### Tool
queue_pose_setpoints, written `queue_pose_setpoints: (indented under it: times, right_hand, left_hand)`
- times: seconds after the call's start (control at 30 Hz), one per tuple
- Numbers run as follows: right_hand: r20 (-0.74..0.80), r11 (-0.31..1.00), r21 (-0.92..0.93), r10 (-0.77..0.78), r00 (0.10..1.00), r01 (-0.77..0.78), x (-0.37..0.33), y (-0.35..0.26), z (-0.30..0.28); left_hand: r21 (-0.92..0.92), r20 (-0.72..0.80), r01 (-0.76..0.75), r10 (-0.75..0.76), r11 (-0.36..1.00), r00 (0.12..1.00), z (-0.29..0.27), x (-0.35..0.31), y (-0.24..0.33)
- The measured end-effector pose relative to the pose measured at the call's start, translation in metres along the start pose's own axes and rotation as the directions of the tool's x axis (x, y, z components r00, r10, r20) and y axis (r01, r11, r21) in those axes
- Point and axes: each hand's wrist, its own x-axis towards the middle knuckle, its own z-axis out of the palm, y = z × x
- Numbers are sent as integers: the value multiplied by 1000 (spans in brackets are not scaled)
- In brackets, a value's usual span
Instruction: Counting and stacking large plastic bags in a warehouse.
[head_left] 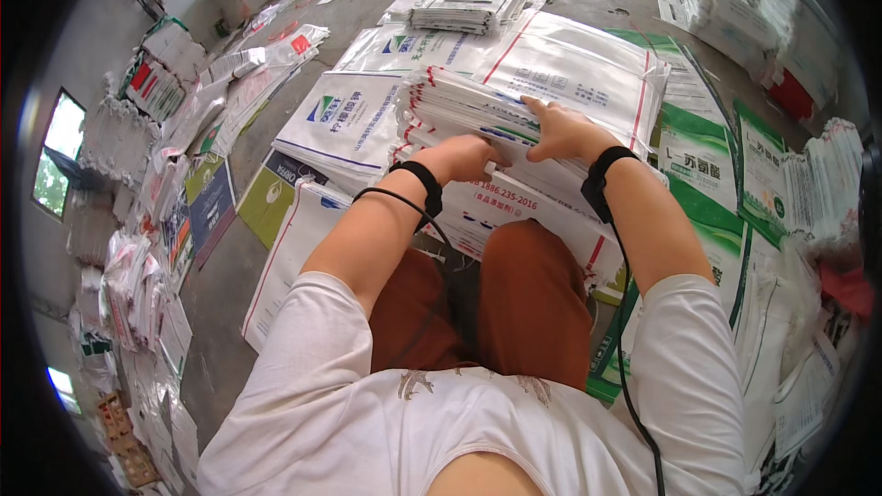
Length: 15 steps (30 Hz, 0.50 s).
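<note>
Sack-strewn concrete floor [220, 285]

A bare grey concrete floor [216, 289] runs from 7 to 12 o'clock, strewn with flat printed sacks [344, 119]. Along the pale wall [55, 46] at 9 o'clock sits a bright window [57, 152] (daylight, greenery outside). Bundled stacks of sacks [749, 0] crowd 1 o'clock.
</note>
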Motion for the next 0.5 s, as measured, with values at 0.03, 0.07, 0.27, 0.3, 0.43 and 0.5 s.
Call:
queue_pose_setpoints:
  times: [0.03,0.07,0.27,0.3,0.43,0.5]
  right_hand:
    - [-1,1000,3,3,1000,-3,-1,3,3]
    - [-5,1000,14,12,1000,-12,-1,7,3]
    - [-42,1000,5,-9,999,10,4,12,0]
    - [-49,1000,-7,-5,999,5,2,11,0]
    - [-22,999,30,29,999,-28,-4,4,1]
    - [8,999,-20,27,1000,-27,-2,-8,5]
  left_hand:
    - [18,-43,-62,63,998,997,2,-1,4]
    - [24,-32,-71,72,997,997,4,2,9]
    - [4,-42,-125,125,992,991,4,15,11]
    - [8,-37,-147,147,989,988,5,18,8]
    - [-50,37,-150,152,987,988,1,16,7]
    - [-136,-60,-193,186,972,981,12,8,-4]
